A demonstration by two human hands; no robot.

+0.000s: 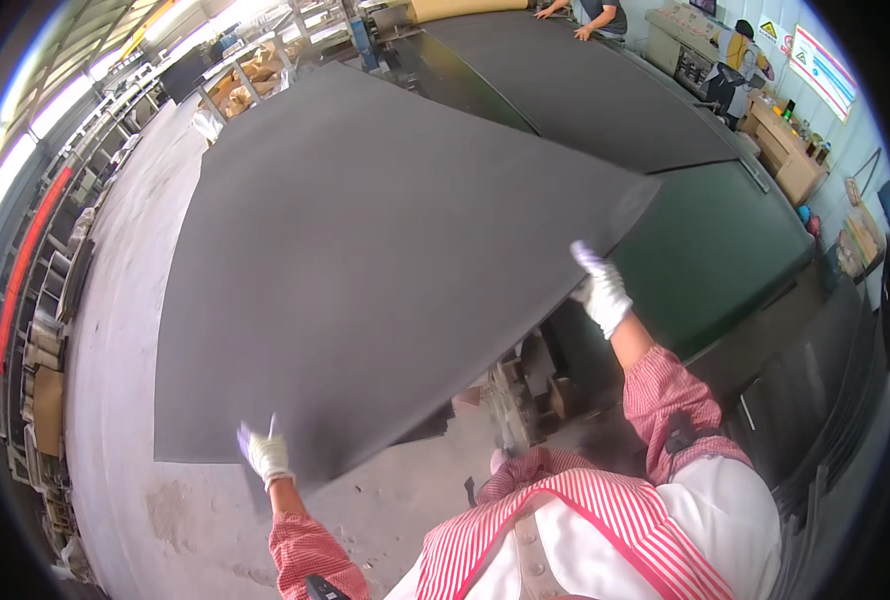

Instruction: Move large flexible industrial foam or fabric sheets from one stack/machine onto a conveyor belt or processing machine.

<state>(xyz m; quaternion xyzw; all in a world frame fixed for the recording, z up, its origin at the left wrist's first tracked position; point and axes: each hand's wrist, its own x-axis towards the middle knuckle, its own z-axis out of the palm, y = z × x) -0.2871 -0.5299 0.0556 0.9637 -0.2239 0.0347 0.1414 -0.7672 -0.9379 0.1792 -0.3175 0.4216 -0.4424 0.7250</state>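
A large dark grey sheet (365, 260) spreads before me, its near part raised above the floor and its edges blurred. My right hand (603, 295), in a white glove with purple fingertips, is closed on the sheet's right-hand near edge. Its thumb lies on top and the other fingers are hidden beneath. At the near left edge, my left hand (267, 455), gloved the same way, grips the sheet; motion blurs its fingertips. On the right, a green work surface (715, 245) bears another dark grey sheet (585, 95) toward its far end.
At the far end, a person's hands (584, 34) rest by the other sheet. A second person (740, 65) is near a wooden desk (785, 150) at right. Machine parts (515, 395) lie below the raised sheet. Shelving with a red bar (30, 270) lines the left.
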